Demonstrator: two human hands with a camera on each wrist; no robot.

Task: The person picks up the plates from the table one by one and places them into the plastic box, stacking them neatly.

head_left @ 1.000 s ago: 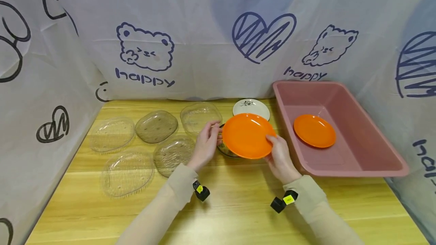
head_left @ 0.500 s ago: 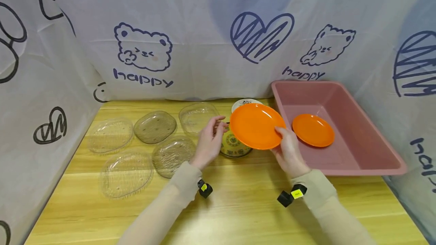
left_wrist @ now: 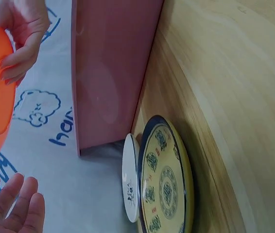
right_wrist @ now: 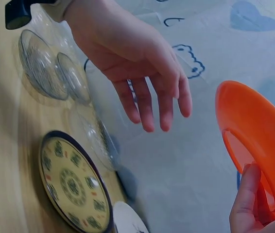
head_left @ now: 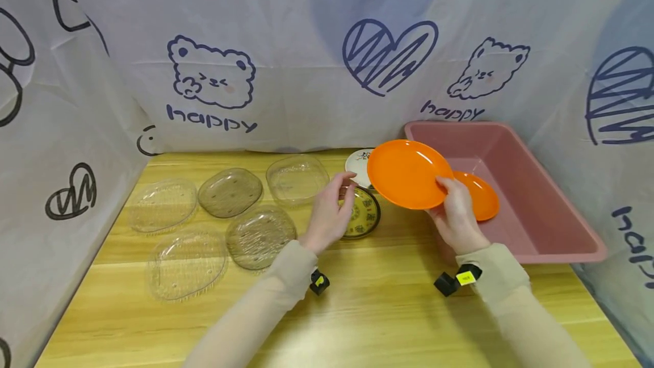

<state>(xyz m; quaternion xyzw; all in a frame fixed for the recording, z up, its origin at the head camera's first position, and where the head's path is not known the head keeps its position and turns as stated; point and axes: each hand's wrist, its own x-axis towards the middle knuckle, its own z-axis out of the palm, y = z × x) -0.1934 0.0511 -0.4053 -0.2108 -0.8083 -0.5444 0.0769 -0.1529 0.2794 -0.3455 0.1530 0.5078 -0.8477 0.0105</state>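
My right hand [head_left: 458, 217] grips an orange plate [head_left: 409, 174] by its right edge, thumb on top and fingers underneath. The plate is held up in the air beside the pink tub's near left wall and overlaps it in the head view. My left hand [head_left: 329, 213] holds nothing; its fingers are loosely bent above a yellow patterned plate [head_left: 365, 213] with a dark rim. That plate lies on the table, partly hidden by the left hand in the head view. Behind it is a white plate [head_left: 359, 164] with a dark floral print, partly covered by the orange plate.
The pink tub [head_left: 562, 254] stands at the right with a second orange plate [head_left: 482, 195] inside, partly hidden. To the left lie clear plastic trays [head_left: 188, 264] and smoky brown ones [head_left: 231, 192]. A printed cloth [head_left: 296, 95] hangs behind the wooden table [head_left: 357, 305].
The left hand has let go of the orange plate. The right hand has carried it up and rightward toward the tub, uncovering the yellow patterned plate.
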